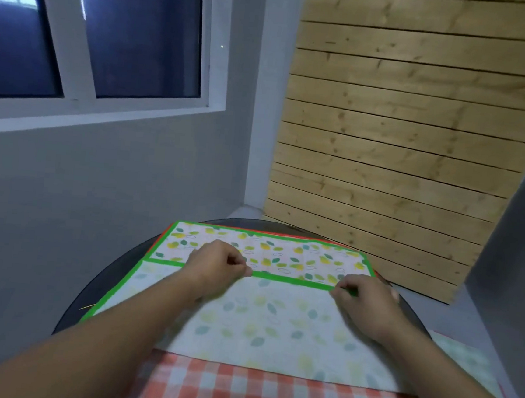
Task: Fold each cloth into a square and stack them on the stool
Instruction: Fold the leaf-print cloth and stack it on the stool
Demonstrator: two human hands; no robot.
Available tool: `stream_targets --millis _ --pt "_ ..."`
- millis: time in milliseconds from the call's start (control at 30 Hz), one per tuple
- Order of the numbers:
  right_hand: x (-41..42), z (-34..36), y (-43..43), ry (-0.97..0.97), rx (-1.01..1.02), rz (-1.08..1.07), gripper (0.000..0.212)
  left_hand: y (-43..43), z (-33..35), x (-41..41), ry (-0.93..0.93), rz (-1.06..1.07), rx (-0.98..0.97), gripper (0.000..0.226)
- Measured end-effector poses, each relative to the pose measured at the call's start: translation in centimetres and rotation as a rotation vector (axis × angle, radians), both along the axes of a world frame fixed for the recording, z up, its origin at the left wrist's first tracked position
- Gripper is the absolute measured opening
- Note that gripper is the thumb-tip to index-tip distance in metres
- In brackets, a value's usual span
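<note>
A leaf-print cloth with a green border lies across the dark round stool. Its near part is turned over the far part, pale underside up. The printed far strip still shows. My left hand pinches the folded green edge near the middle. At the right end of that same edge my right hand pinches it too. A red-edged cloth peeks out from under the far side.
A red and white checked cloth lies nearest me, under the leaf cloth. Another pale cloth piece hangs at the right. A grey wall with a window stands to the left, and a wooden slat panel leans behind the stool.
</note>
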State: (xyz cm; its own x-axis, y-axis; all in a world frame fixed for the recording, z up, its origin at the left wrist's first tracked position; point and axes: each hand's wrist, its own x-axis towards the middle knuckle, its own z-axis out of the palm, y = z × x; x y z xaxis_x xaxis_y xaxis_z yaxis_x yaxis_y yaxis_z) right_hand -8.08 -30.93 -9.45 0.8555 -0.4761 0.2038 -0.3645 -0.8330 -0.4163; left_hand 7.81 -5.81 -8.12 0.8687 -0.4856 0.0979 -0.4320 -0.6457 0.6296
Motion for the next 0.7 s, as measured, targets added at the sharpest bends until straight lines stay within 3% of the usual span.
stream_targets --millis 233,700 --pt "1.1 -2.6 -1.2 -0.056 -0.042 0.001 0.023 0.7 -3.3 0.5 -0.052 0.015 -0.092 0.015" --pt "1.5 -2.9 -1.2 -0.021 -0.016 0.008 0.02 0.6 -4.6 1.4 -0.119 0.064 -0.1 0.023"
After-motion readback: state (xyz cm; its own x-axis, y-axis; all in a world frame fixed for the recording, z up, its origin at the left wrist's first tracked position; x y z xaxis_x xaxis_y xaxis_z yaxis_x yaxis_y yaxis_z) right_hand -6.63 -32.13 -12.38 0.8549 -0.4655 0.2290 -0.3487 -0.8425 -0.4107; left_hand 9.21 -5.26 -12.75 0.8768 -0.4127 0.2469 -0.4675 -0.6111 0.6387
